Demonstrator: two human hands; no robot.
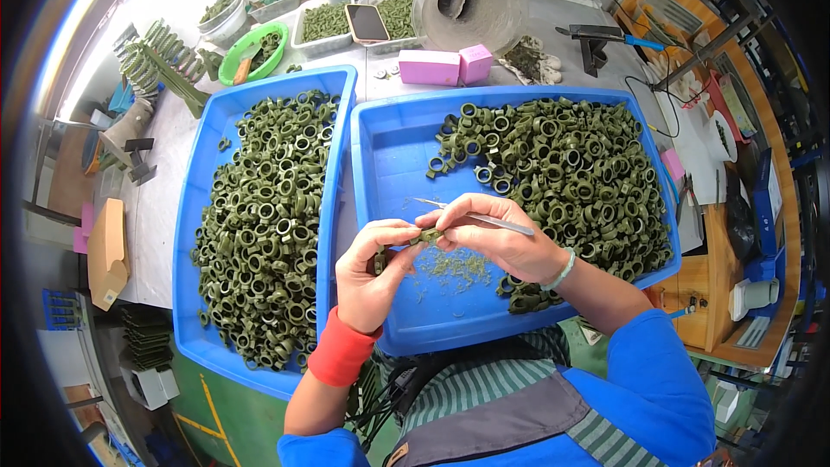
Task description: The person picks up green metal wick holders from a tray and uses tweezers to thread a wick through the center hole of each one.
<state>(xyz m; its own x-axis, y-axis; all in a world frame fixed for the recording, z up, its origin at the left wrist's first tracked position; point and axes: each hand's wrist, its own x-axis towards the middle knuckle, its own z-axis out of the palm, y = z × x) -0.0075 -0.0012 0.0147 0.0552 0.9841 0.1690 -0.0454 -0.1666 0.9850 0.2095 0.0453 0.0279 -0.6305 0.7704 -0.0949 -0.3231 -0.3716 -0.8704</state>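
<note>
Over the right-hand blue tray (395, 331), my left hand (379, 269) pinches a small olive-green ring part (428, 235) between thumb and fingertips. Another green piece (381, 261) shows in the curl of that hand, partly hidden by the fingers. My right hand (496, 237) holds a slim metal scalpel-like knife (499, 223), its blade pointing left above the tray, while its fingertips also touch the ring part. Green shavings (457, 269) lie scattered on the tray floor below. A heap of similar rings (583, 162) fills the tray's right side.
At left stands a second blue tray (347, 117) heaped with rings. Behind are pink blocks (428, 68), a phone (367, 23) on tubs of small green parts, a green bowl (230, 71), a clear suction hood (480, 26) and a soiled glove (532, 61).
</note>
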